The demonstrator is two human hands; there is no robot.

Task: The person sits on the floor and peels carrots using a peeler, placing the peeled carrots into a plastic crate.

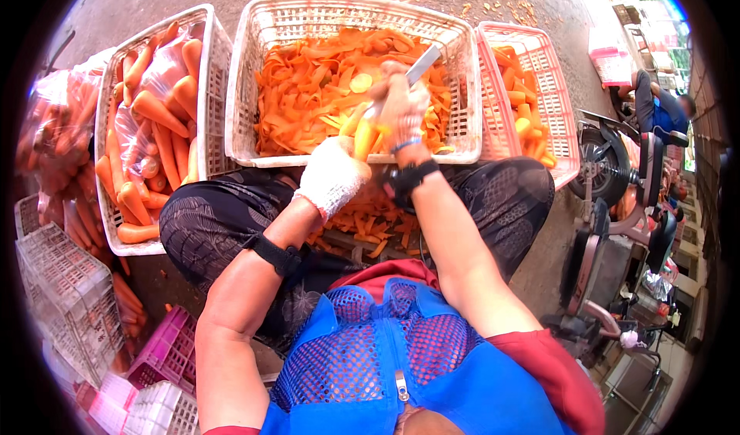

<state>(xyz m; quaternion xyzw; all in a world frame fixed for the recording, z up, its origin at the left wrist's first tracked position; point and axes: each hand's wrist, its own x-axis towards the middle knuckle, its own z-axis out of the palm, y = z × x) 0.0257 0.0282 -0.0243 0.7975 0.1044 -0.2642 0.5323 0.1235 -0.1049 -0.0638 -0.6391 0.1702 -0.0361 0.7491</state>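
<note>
My left hand (333, 175), in a white knit glove, grips a carrot (364, 139) over the near rim of a white plastic crate (354, 160). Close beside it my right hand (404, 102) is closed around a metal-bladed tool (424, 65), a knife or peeler; its lower part is hidden by the fingers, and the hand is slightly blurred. Beneath both hands, carrot peelings (312, 88) fill much of the crate. A round carrot slice (361, 83) lies on the peelings.
Whole carrots (159, 111) and plastic bags fill a crate (209, 88) at left. Another crate (546, 71) at right holds peeled carrots (523, 111). More peelings (370, 221) lie between my legs. A parked scooter or bike (601, 204) and another person (665, 111) are farther right.
</note>
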